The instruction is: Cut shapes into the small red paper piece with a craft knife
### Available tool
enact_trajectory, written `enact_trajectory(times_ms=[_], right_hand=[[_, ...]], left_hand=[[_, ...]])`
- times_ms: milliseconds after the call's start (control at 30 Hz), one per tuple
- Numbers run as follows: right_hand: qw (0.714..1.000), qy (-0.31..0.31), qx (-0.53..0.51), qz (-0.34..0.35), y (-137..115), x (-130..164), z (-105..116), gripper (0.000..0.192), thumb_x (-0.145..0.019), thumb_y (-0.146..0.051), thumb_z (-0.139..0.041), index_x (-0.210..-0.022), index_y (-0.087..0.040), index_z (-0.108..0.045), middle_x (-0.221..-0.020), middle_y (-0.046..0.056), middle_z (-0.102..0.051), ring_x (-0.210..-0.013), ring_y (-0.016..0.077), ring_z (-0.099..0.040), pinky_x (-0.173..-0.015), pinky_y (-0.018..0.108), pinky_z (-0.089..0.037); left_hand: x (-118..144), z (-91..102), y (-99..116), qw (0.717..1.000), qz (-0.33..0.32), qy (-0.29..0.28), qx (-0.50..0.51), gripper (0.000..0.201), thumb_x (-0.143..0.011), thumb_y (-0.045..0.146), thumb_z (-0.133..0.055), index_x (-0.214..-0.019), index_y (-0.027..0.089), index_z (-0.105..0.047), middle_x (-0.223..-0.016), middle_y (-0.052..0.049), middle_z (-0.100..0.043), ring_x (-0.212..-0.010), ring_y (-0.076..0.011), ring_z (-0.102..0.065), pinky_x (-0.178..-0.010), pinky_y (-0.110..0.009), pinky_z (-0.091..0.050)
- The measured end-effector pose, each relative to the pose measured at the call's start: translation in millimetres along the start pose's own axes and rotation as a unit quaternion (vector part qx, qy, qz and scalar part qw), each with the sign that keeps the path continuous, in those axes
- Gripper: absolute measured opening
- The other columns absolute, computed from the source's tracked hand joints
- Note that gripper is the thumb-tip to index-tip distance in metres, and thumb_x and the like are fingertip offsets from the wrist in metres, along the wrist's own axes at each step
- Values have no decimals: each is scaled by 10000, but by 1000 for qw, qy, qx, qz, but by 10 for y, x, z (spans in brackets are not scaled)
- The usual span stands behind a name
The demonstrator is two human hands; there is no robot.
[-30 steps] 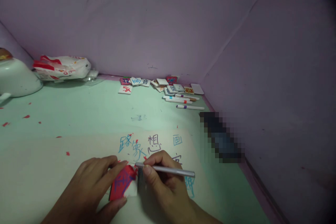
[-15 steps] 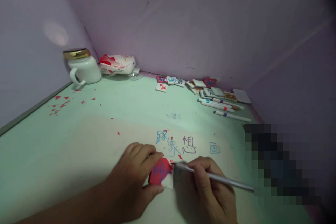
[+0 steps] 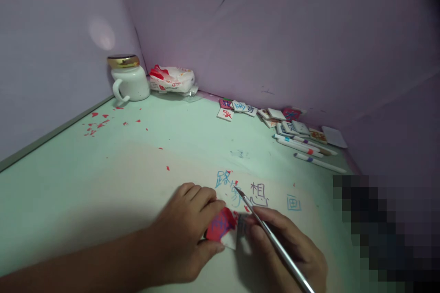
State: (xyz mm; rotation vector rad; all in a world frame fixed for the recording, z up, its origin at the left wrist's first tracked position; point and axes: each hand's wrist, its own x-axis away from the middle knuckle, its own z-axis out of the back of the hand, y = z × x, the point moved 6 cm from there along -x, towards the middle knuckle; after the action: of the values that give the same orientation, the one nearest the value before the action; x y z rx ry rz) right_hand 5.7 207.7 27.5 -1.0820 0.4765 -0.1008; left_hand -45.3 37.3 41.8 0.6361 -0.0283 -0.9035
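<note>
Nearest, at the bottom centre of the frame, I have the left hand grasping a tile, forefinger along its upper edge and thumb at its lower one; its face is red with purple marks, its lower right corner white. Right of that, I have the right hand gripping a silver knife between thumb and fingers. The tip points up and left, clear of the tile, over blue writing; I can't tell whether it touches the sheet. A pixelated patch fills the lower right. Red scraps dot the table toward the left. Beyond, right of centre, markers lie before small cards along the wall. Upper left, a lidded mug stands beside a pack.
</note>
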Motion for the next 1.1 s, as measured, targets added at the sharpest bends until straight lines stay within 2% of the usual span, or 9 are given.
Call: enact_trajectory(times_ms=[67, 133, 300, 467, 567, 733, 967, 1100], right_hand=[[1000, 11, 25, -11, 18, 19, 10, 121, -774, -346, -707, -873, -284, -740, -663, -10, -732, -530, 149, -675, -486, 194, -530], [998, 24, 44, -27, 39, 45, 21, 99, -783, -351, -700, -796, -255, -721, -581, -17, -687, -443, 126, -617, -410, 180, -483], [999, 18, 23, -15, -23, 36, -6, 254, -874, -314, -584, -636, -225, -579, -511, -33, -566, -428, 100, -523, -395, 176, -415], [998, -32, 50, 2, -50, 15, -71, 192, -917, -310, -516, -772, -237, -618, -581, -34, -548, -495, 105, -504, -440, 188, -393], [998, -58, 30, 6, -3, 38, -108, 152, -932, -298, -488, -857, -248, -610, -616, -34, -546, -522, 109, -502, -466, 194, -397], [999, -44, 11, 30, 26, 34, -147, 148, -950, -262, -458, -871, -254, -583, -610, -48, -503, -476, 90, -430, -422, 176, -345], [995, -87, 5, 57, -40, 10, -225, 138, -961, -227, -423, -936, -267, -553, -719, -36, -577, -598, 97, -532, -542, 166, -437], [993, -100, 3, 59, -56, 12, -248, 131, -967, -212, -411, -959, -276, -524, -734, -41, -575, -619, 91, -541, -565, 156, -446]], left_hand=[[3, 9, 3, 1000, 0, -1, -3, 407, -756, 231, -668, -1138, 161, -549, -1029, -105, -587, -912, -268, -537, -808, -448, -447], [6, 13, 8, 1000, 1, -2, -5, 414, -758, 230, -669, -1147, 160, -545, -1032, -104, -587, -920, -270, -534, -815, -451, -443], [3, -2, 11, 1000, 3, -2, 4, 366, -780, 231, -631, -1132, 180, -542, -1030, -96, -593, -916, -260, -536, -802, -438, -433], [-1, -20, 1, 1000, 10, -11, 4, 354, -768, 241, -652, -1103, 187, -552, -1024, -87, -589, -911, -256, -527, -800, -431, -424], [-1, -1, -11, 1000, 29, 1, -2, 364, -744, 258, -688, -1080, 180, -569, -1003, -81, -584, -895, -261, -512, -800, -444, -411], [1, -5, -19, 999, 46, 2, -4, 349, -729, 271, -706, -1042, 173, -588, -925, -67, -584, -839, -256, -497, -782, -456, -386], [3, -22, -30, 999, 49, -6, 4, 323, -742, 270, -680, -1038, 193, -580, -907, -56, -596, -835, -249, -498, -798, -455, -369], [-4, -24, -23, 999, 49, -8, 6, 302, -750, 275, -682, -1019, 177, -585, -895, -59, -594, -823, -248, -495, -784, -448, -363]])
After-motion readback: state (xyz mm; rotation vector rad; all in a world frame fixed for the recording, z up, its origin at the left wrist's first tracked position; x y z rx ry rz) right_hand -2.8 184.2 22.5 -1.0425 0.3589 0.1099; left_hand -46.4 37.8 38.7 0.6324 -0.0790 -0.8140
